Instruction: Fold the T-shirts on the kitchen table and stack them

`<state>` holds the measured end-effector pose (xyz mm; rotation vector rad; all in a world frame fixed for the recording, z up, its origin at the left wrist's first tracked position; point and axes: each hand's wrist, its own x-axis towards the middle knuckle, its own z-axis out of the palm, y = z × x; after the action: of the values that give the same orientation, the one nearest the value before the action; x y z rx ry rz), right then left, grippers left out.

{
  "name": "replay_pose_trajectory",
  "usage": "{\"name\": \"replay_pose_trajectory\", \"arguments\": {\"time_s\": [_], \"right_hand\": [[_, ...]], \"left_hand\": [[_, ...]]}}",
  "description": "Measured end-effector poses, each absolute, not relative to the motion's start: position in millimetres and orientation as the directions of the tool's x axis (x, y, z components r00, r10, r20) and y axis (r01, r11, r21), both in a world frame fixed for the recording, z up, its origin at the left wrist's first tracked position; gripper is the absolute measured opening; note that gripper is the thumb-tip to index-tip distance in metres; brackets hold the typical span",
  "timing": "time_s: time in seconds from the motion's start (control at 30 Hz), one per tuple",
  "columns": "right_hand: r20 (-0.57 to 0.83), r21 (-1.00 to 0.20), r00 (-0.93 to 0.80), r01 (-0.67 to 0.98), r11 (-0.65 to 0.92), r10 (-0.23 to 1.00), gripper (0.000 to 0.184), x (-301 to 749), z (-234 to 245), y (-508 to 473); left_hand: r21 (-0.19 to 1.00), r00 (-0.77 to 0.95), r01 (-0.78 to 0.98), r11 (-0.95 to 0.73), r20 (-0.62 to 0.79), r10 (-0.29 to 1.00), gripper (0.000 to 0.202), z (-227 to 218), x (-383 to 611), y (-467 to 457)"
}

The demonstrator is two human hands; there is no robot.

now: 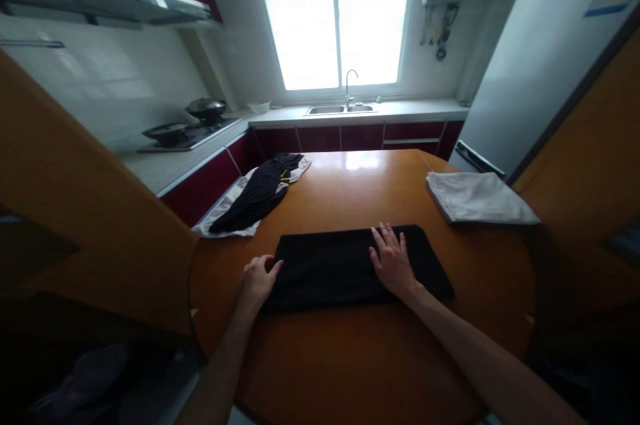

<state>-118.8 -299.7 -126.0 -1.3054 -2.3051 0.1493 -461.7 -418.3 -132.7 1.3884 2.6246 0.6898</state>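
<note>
A black folded garment (pixel 330 268) lies in a flat, wide rectangle on the wooden table in front of me. My right hand (pixel 393 265) rests palm down on its right half, with the fingers spread and nothing held. At the garment's left edge is my left hand (pixel 257 283). Its fingers are bent, and the thumb stands apart from them, touching the cloth's edge. What kind of garment it is does not show.
On the round-ended table (pixel 360 191), a dark garment with yellow marks (pixel 263 191) lies over white cloth (pixel 245 233) at far left. A folded whitish cloth (pixel 480 198) lies at right. Behind are a sink (pixel 326 109), a stove with pans (pixel 205 108) and a fridge (pixel 530 65).
</note>
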Motion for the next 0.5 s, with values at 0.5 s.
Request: {"name": "replay_pose_trajectory", "arguments": {"time_s": [0.5], "right_hand": [[0.498,-0.493,-0.427,0.576,0.652,0.755,0.045,-120.6,-116.2,-299.9]], "left_hand": [[0.511,-0.551,0.733,0.448,0.061,0.833,0.038,-128.5,-469.6,-402.2]]}}
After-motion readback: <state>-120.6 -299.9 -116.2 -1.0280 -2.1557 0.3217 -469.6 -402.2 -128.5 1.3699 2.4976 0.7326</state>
